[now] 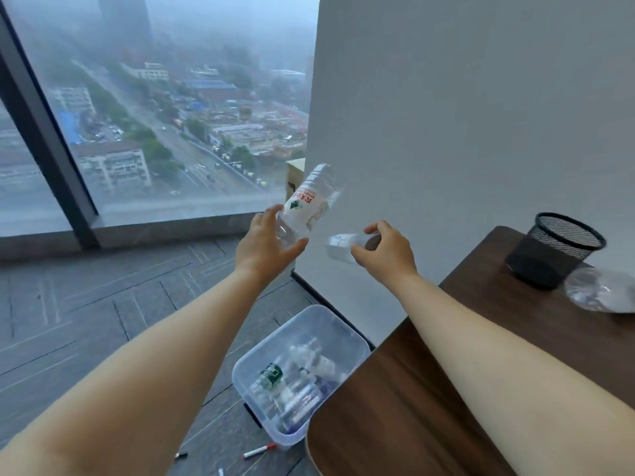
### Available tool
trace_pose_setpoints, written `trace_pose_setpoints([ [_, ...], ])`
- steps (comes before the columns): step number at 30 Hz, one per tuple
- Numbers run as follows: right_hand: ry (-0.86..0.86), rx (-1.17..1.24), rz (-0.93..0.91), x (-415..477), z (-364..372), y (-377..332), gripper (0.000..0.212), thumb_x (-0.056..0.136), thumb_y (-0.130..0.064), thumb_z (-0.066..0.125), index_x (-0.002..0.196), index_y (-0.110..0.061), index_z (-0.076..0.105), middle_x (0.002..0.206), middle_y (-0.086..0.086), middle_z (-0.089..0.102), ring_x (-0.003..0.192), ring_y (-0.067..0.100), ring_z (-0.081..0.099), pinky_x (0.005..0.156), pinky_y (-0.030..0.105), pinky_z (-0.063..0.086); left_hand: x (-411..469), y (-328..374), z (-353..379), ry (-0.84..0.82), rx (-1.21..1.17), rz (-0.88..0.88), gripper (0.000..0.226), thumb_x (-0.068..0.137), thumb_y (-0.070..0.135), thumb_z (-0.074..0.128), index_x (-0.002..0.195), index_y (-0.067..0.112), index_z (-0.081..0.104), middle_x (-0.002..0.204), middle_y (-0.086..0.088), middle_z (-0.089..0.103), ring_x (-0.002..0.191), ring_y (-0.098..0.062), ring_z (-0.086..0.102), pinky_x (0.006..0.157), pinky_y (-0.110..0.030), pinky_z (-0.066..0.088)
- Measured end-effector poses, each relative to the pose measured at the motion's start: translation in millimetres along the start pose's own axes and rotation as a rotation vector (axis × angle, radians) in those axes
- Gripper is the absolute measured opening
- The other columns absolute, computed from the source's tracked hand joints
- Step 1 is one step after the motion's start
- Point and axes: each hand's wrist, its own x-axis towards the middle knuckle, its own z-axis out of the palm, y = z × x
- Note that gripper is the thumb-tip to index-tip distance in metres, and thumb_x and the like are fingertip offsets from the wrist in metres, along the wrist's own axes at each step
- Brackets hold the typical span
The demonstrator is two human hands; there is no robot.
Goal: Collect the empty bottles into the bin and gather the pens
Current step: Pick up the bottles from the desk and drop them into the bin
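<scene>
My left hand [264, 245] is raised in front of the wall and holds a clear empty bottle with a red label [311, 201] by its lower end, tilted up to the right. My right hand [386, 250] grips a smaller clear bottle with a white label [340, 247], lying sideways. Both hang above a clear plastic bin [256, 389] on the floor, which has several empty bottles in it. Another clear bottle [601, 293] lies on the wooden table at the right. A red-capped marker [259, 451] and a black pen [181, 455] lie on the floor near the bin.
A black mesh basket [556, 249] stands at the back of the dark wooden table [429, 389]. A white wall [446, 115] rises behind the bin. Grey carpet tiles [86, 321] run to a large window [154, 115] on the left. Another pen tip [221, 471] shows at the bottom edge.
</scene>
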Motion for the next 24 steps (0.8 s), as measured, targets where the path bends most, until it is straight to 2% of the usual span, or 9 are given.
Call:
trace_pose_setpoints([
  [4,-0.174,-0.146,0.105,19.0,31.8,-2.6,0.038,0.081,-0.027,0.062,0.116,-0.013,0.056,0.111,0.003,0.058,0.095,0.022,0.052,0.080,0.027,0.043,7.1,-33.5,1.2,-0.061,0.029,-0.017,0.074,0.076,0.048,0.067,0.139,0.025,0.034,0.133,-0.004,0.048,0.096,-0.023,0.064,0.083,-0.042,0.055],
  [6,-0.192,-0.177,0.131,25.9,45.3,-0.4,0.050,0.081,-0.033,0.062,0.126,-0.015,0.050,0.126,0.005,0.053,0.110,0.025,0.051,0.091,0.032,0.044,10.4,-45.8,4.8,-0.089,0.042,-0.021,0.074,0.075,0.048,0.068,0.138,0.026,0.035,0.133,-0.004,0.049,0.095,-0.024,0.064,0.082,-0.044,0.055],
  [8,-0.226,-0.228,0.126,29.0,55.1,0.4,0.067,0.081,-0.044,0.061,0.138,-0.018,0.038,0.143,0.007,0.040,0.130,0.030,0.038,0.106,0.040,0.037,11.7,-54.4,10.0,-0.116,0.059,-0.028,0.075,0.076,0.048,0.068,0.139,0.027,0.034,0.133,-0.002,0.049,0.094,-0.021,0.064,0.080,-0.043,0.055],
  [10,-0.238,-0.248,0.126,30.9,59.1,0.3,0.071,0.083,-0.048,0.059,0.142,-0.019,0.033,0.147,0.007,0.034,0.137,0.032,0.029,0.110,0.044,0.032,11.3,-60.2,17.1,-0.142,0.073,-0.027,0.076,0.076,0.049,0.067,0.140,0.026,0.033,0.135,-0.002,0.048,0.094,-0.020,0.064,0.080,-0.042,0.055],
  [14,-0.218,-0.233,0.114,33.0,60.3,7.5,0.059,0.086,-0.036,0.057,0.137,-0.015,0.037,0.142,0.010,0.041,0.131,0.031,0.037,0.106,0.042,0.037,8.5,-68.9,34.5,-0.232,0.124,-0.037,0.078,0.076,0.052,0.066,0.141,0.026,0.031,0.138,-0.002,0.049,0.106,-0.020,0.061,0.083,-0.044,0.055],
  [21,-0.202,-0.157,0.104,32.6,58.9,14.0,0.056,0.086,-0.029,0.058,0.135,-0.013,0.038,0.137,0.011,0.046,0.124,0.029,0.046,0.099,0.039,0.041,4.0,-79.5,65.0,-0.410,0.240,-0.107,0.077,0.079,0.055,0.061,0.142,0.027,0.028,0.134,-0.004,0.051,0.111,-0.022,0.057,0.084,-0.042,0.055],
  [23,-0.196,-0.144,0.093,32.4,58.6,14.3,0.055,0.087,-0.029,0.058,0.135,-0.012,0.038,0.135,0.011,0.047,0.122,0.029,0.048,0.098,0.038,0.042,4.3,-77.4,72.5,-0.443,0.249,-0.098,0.083,0.081,0.055,0.058,0.147,0.027,0.018,0.145,-0.006,0.041,0.123,-0.027,0.050,0.093,-0.045,0.050],
  [24,-0.194,-0.136,0.089,32.8,58.5,14.9,0.054,0.087,-0.028,0.058,0.135,-0.012,0.038,0.134,0.011,0.047,0.121,0.029,0.048,0.096,0.037,0.042,5.1,-76.0,75.9,-0.471,0.275,-0.091,0.087,0.082,0.057,0.056,0.149,0.026,0.010,0.153,-0.007,0.030,0.132,-0.030,0.040,0.101,-0.048,0.042],
])
